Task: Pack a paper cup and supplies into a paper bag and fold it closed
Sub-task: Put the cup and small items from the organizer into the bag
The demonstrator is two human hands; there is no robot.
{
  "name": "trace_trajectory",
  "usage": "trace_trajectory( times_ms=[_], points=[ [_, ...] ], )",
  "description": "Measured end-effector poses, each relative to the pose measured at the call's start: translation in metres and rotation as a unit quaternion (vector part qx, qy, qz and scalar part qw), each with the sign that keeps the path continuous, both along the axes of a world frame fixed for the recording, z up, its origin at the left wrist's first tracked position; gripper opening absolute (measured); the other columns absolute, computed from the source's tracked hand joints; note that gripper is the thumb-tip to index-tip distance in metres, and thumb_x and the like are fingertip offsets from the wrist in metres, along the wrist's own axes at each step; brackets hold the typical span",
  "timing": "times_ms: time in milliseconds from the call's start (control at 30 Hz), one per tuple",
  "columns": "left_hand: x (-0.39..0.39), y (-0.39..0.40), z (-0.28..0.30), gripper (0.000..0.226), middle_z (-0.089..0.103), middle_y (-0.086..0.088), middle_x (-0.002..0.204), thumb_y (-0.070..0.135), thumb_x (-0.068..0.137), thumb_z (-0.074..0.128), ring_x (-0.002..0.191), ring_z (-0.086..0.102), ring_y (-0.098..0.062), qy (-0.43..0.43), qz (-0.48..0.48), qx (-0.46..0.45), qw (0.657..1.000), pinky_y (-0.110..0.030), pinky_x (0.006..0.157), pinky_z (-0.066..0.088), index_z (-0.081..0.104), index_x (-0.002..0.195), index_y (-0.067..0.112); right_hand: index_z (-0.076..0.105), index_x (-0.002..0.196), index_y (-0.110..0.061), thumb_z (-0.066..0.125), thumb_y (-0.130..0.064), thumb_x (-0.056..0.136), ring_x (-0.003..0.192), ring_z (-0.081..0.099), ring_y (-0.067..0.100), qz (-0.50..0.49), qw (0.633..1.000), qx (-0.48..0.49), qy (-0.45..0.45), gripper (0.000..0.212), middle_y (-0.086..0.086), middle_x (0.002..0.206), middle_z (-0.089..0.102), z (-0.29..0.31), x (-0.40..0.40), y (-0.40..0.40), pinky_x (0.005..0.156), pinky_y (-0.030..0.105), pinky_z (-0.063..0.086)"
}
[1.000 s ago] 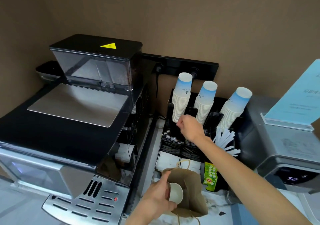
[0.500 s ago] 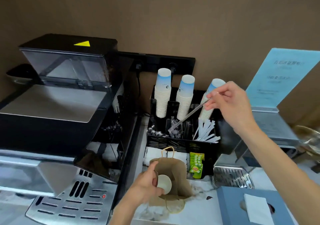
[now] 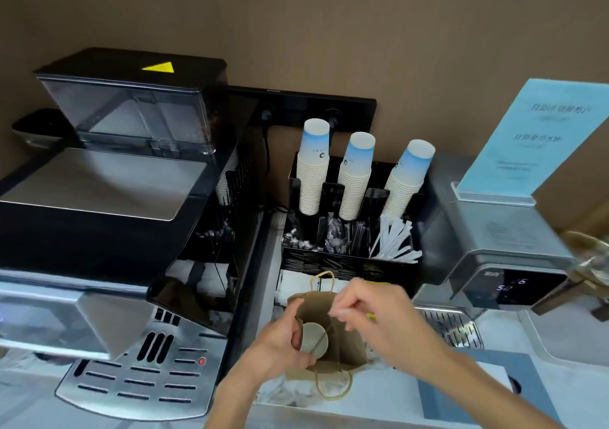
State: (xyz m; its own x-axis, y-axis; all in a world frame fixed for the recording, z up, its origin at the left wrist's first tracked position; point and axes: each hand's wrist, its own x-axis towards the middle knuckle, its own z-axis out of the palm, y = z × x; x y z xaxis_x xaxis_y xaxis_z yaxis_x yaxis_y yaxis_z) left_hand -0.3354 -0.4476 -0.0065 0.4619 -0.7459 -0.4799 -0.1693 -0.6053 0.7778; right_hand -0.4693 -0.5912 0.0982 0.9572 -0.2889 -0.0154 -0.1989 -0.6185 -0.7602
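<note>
A brown paper bag (image 3: 346, 351) with twisted handles stands open on the counter in the lower middle. A white paper cup (image 3: 313, 335) sits in its mouth, tilted toward me. My left hand (image 3: 280, 343) grips the bag's left rim and the cup. My right hand (image 3: 372, 313) hovers over the bag, pinching a thin wrapped stirrer (image 3: 324, 334) whose lower end reaches into the cup. The bag's lower part is hidden behind my hands.
A black organizer (image 3: 349, 260) behind the bag holds three cup stacks (image 3: 356, 178), sachets and white stirrers (image 3: 395, 240). A coffee machine (image 3: 99, 230) fills the left; a water dispenser (image 3: 507, 263) with a blue sign (image 3: 534, 138) stands right. A grey tissue box (image 3: 478, 392) lies at the lower right.
My right hand lifted a wrapped stirrer out of the organizer, swung right, then came down to the bag, putting the stirrer's end into the cup. My left hand stayed on the bag and cup.
</note>
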Motion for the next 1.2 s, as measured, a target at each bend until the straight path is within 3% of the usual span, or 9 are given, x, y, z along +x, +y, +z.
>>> trace_trajectory(
  times_ms=[200, 333, 467, 633, 767, 833, 933, 1033, 1200],
  points=[
    [0.0, 0.0, 0.0, 0.106, 0.052, 0.0, 0.085, 0.015, 0.071, 0.082, 0.078, 0.053, -0.011, 0.004, -0.011, -0.004, 1.0, -0.023, 0.068, 0.045, 0.016, 0.152, 0.029, 0.065, 0.092, -0.019, 0.062, -0.021, 0.093, 0.075, 0.071, 0.007, 0.013, 0.994, -0.023, 0.104, 0.004, -0.001, 0.082, 0.073, -0.06, 0.029, 0.011, 0.074, 0.031, 0.06],
    [0.0, 0.0, 0.006, 0.1, 0.052, 0.013, 0.081, 0.009, 0.073, 0.08, 0.074, 0.052, -0.002, 0.009, -0.014, -0.013, 1.0, -0.012, 0.063, 0.043, 0.018, 0.149, 0.031, 0.07, 0.088, -0.014, 0.067, -0.014, 0.088, 0.081, 0.072, 0.014, 0.03, 0.984, 0.01, 0.175, 0.003, 0.008, 0.087, 0.077, -0.079, 0.049, 0.015, 0.077, 0.026, 0.059],
    [0.001, 0.002, 0.003, 0.108, 0.052, 0.005, 0.08, 0.01, 0.072, 0.081, 0.072, 0.053, -0.004, 0.009, -0.007, -0.004, 1.0, -0.015, 0.066, 0.043, 0.013, 0.153, 0.03, 0.066, 0.067, -0.028, 0.067, 0.002, 0.076, 0.082, 0.069, 0.017, 0.038, 0.956, 0.056, 0.286, 0.031, 0.008, 0.089, 0.075, -0.098, 0.061, 0.011, 0.069, 0.022, 0.053],
    [0.001, 0.004, 0.003, 0.11, 0.051, 0.002, 0.087, 0.012, 0.071, 0.081, 0.075, 0.052, -0.005, 0.01, -0.006, 0.004, 1.0, -0.016, 0.068, 0.044, 0.011, 0.154, 0.032, 0.054, 0.06, -0.025, 0.055, 0.0, 0.083, 0.078, 0.059, 0.02, 0.048, 0.938, 0.022, 0.344, 0.034, 0.003, 0.075, 0.062, -0.115, 0.067, 0.02, 0.054, 0.022, 0.042],
    [0.003, 0.006, 0.004, 0.109, 0.049, 0.002, 0.084, 0.012, 0.072, 0.081, 0.072, 0.05, -0.006, 0.013, -0.002, 0.004, 1.0, -0.017, 0.066, 0.044, 0.011, 0.154, 0.031, 0.065, 0.08, -0.019, 0.061, -0.003, 0.081, 0.088, 0.066, 0.023, 0.041, 0.929, 0.038, 0.365, 0.017, 0.005, 0.086, 0.07, -0.12, 0.068, 0.019, 0.067, 0.03, 0.054],
    [0.002, 0.006, 0.004, 0.109, 0.049, 0.002, 0.085, 0.012, 0.072, 0.082, 0.072, 0.05, -0.006, 0.012, -0.005, 0.006, 1.0, -0.018, 0.067, 0.045, 0.012, 0.153, 0.031, 0.065, 0.109, -0.016, 0.069, -0.006, 0.077, 0.102, 0.067, 0.023, 0.027, 0.929, 0.043, 0.366, 0.034, 0.007, 0.107, 0.072, -0.12, 0.066, 0.014, 0.087, 0.038, 0.058],
    [0.001, 0.005, 0.004, 0.109, 0.05, 0.0, 0.085, 0.013, 0.071, 0.082, 0.074, 0.051, -0.008, 0.008, -0.01, 0.007, 1.0, -0.023, 0.07, 0.047, 0.012, 0.153, 0.032, 0.057, 0.125, -0.017, 0.074, -0.011, 0.077, 0.11, 0.064, 0.022, 0.033, 0.928, 0.035, 0.37, 0.052, 0.004, 0.12, 0.068, -0.109, 0.064, 0.01, 0.095, 0.038, 0.054],
    [0.001, 0.003, 0.005, 0.11, 0.049, 0.0, 0.085, 0.013, 0.071, 0.082, 0.076, 0.05, -0.01, 0.01, -0.011, 0.011, 1.0, -0.024, 0.071, 0.046, 0.011, 0.153, 0.03, 0.057, 0.127, -0.018, 0.069, -0.015, 0.083, 0.108, 0.065, 0.019, 0.053, 0.947, 0.02, 0.317, 0.045, 0.002, 0.12, 0.069, -0.082, 0.052, 0.004, 0.092, 0.031, 0.054],
    [0.004, 0.006, 0.003, 0.106, 0.047, 0.0, 0.082, 0.011, 0.072, 0.082, 0.073, 0.05, -0.009, 0.01, 0.0, -0.006, 1.0, -0.016, 0.068, 0.042, 0.015, 0.153, 0.027, 0.068, 0.11, -0.011, 0.069, -0.011, 0.089, 0.09, 0.074, 0.022, -0.032, 0.962, 0.239, 0.126, 0.021, 0.007, 0.104, 0.076, -0.025, -0.024, -0.044, 0.084, 0.029, 0.057]
  ],
)
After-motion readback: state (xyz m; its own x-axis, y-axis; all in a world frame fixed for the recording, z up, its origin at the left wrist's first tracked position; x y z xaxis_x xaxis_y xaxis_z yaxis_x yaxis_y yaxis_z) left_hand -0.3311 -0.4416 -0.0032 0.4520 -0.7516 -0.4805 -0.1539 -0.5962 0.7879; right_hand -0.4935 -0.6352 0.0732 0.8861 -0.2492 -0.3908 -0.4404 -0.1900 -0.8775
